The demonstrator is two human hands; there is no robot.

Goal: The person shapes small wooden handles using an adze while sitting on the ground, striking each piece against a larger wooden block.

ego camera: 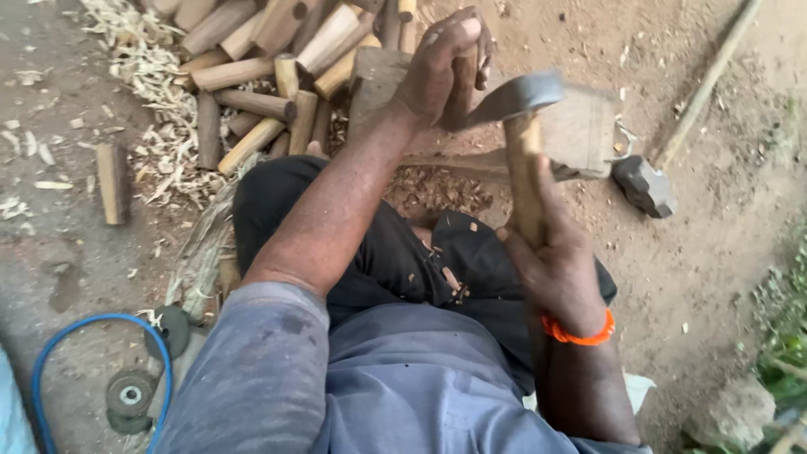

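Both hands are busy over a wooden block (580,126) on bare earth. Left hand (441,71) is closed around a short peg (464,80), holding it upright on the block's top, fingers wrapped over its upper end. Right hand (555,265) grips the wooden handle of an axe (521,105), fingers shut around the shaft low down; an orange band (580,335) circles that wrist. The axe's grey head lies tilted, its blade edge just beside the peg and the left hand, blurred so I cannot tell whether it touches the wood.

Behind the block, at the top of the view, lies a heap of cut pegs (269,76), pale and brown, piled in loose disorder. Pale shavings (160,92) spread to the heap's left. 1 lone peg (111,181) lies apart on the ground further left. Darker chips (437,189) gather below the block's near edge, and a few sit on the black trousers (395,261). A grey stone (644,185) rests just right of the block. A thin stick (706,84) runs diagonally across the earth at the upper right. At the lower left, a blue hose (92,324) curves past 2 round grinding discs (130,393). Green plants (786,336) edge the right side.
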